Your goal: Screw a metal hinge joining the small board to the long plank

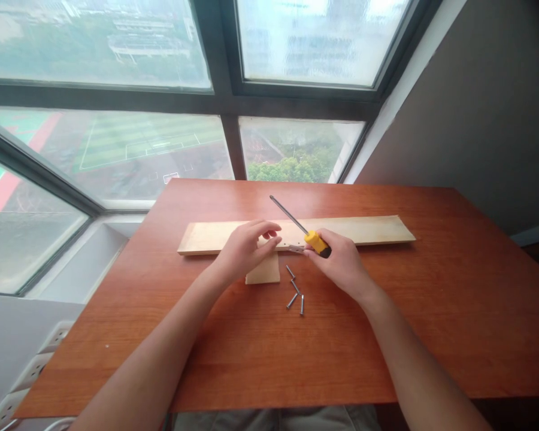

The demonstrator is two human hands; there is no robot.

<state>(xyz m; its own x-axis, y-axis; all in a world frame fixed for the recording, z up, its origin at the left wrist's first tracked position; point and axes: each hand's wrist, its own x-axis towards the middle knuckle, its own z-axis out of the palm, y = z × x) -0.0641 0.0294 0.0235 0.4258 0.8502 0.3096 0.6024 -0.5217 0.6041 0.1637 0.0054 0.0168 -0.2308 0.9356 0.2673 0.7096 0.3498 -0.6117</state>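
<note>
A long pale wooden board (368, 229) lies across the reddish-brown table (453, 311). A small pale wooden block (264, 273) sits against its near edge. My left hand (245, 248) rests on that block and the board, fingers curled over them. My right hand (341, 262) is closed on a screwdriver (317, 242) with a yellow and black handle, whose metal shaft points up and to the left over the board. The fingertips of this hand also pinch a small metal piece by the board's edge. Several loose screws (295, 293) lie on the table just in front of the block.
A large window (161, 90) with dark frames stands behind the table. A grey wall (489, 102) rises on the right. A white power strip (31, 371) lies at the lower left, beside the table's left edge.
</note>
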